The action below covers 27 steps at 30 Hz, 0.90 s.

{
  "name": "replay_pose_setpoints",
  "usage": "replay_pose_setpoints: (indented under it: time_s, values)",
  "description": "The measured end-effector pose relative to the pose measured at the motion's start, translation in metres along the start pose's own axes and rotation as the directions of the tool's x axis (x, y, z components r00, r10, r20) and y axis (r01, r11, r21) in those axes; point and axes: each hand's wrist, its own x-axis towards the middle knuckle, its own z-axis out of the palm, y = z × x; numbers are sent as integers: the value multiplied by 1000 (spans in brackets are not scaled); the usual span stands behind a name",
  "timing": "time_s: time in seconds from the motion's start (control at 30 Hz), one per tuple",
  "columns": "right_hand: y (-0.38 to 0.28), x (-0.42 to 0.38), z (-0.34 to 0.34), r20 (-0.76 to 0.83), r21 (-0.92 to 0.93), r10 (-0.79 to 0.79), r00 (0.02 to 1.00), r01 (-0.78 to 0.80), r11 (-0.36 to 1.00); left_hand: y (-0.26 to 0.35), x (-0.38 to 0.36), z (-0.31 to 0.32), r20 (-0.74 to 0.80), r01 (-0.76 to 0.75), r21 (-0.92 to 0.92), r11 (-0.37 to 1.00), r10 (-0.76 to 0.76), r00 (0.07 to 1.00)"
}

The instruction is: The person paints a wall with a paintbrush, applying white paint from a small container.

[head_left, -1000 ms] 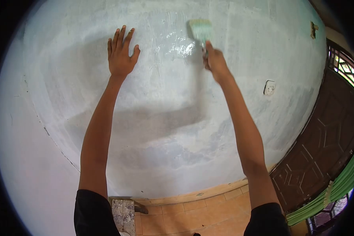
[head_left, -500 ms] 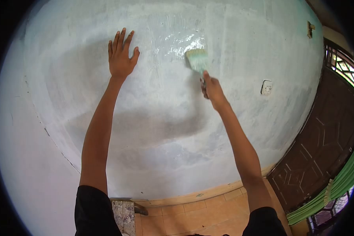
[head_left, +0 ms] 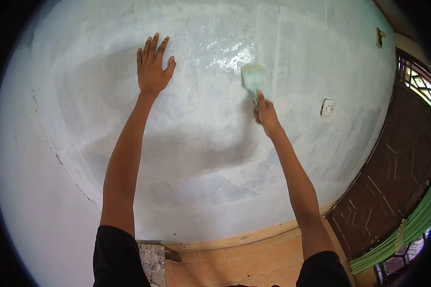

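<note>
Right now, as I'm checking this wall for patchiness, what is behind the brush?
Behind the brush is the pale, uneven wall, with a shiny patch showing above and left of it. The stretch directly behind is covered, so its finish cannot be seen.

Brown door, green curtain near it; orange floor tiles.

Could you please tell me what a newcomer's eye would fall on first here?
Probably the wide brush in the right hand, just below a bright, wet-looking patch high on the pale wall. Next might come the left hand, fingers spread, to the left of that shine. The green curtain stands out at the lower right, beside a dark door.
</note>
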Motion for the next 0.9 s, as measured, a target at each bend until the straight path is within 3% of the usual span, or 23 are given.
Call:
replay_pose_setpoints:
  time_s: [0.03, 0.13, 0.27, 0.4, 0.57, 0.73, 0.83, 0.9]
  values:
    - [6, -13, 0, 6, 30, 75, 997, -75, 997, 0, 0, 0, 0, 0, 2, 1000, 0, 1000]
    - [-12, -32, 1, -5, 21, 73, 997, -73, 997, 0, 0, 0, 12, 3, 18, 1000, -4, 1000]
    - [-70, 34, 11, 17, 51, -173, 985, 172, 984, -2, 0, 0, -12, -18, 3, 1000, 18, 1000]
    - [-132, 87, 31, 50, 103, -214, 975, 208, 973, -2, 2, 1, -8, 0, 11, 1000, 0, 1000]
    - [-90, 86, 34, 46, 32, -188, 981, 187, 982, -4, 0, 1, -14, -2, -7, 1000, 2, 1000]
    - [-39, 12, 27, 71, 31, 5, 997, -7, 999, -3, -1, 1, 7, 7, -1, 1000, -7, 1000]
    - [-60, 7, 25, 45, -5, -86, 995, 86, 996, -2, -1, 1, 1, 13, -10, 1000, -13, 1000]
    - [-96, 25, 29, 25, 69, -157, 987, 155, 985, -3, -3, 0, -4, 11, -24, 1000, -12, 1000]
